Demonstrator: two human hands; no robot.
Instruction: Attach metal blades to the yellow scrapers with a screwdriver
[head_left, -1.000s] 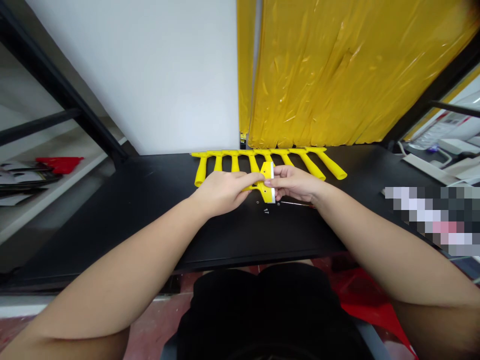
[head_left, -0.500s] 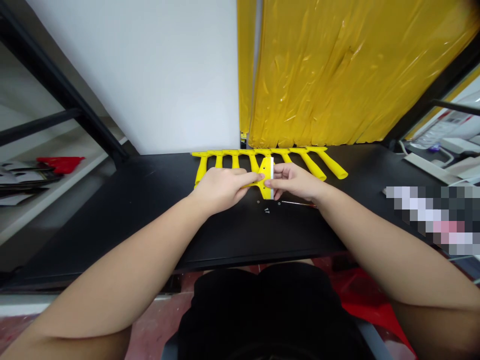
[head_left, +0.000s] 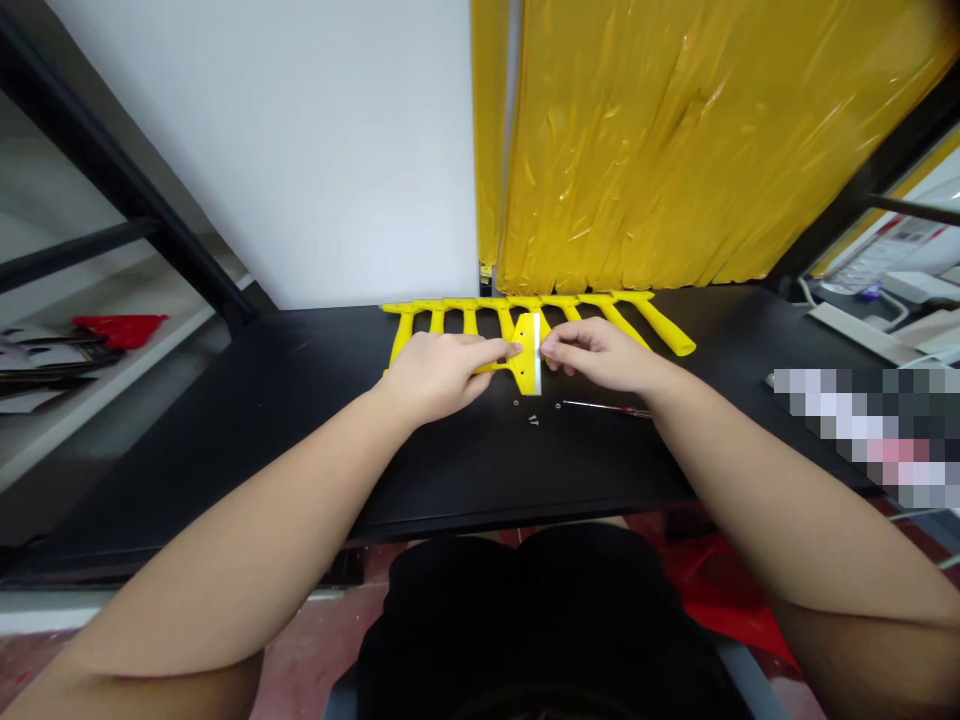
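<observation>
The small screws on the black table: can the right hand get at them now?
Probably yes: nothing covers the screws, and the right hand is close by. Its fingertips are by the white edge of the yellow scraper; whether they touch is unclear.

Scraper handles rowed along back edge of table; scraper held in front. Screws nearer front edge, screwdriver to their right.

The left hand grips a yellow T-shaped tool, the right hand at its white edge
</observation>
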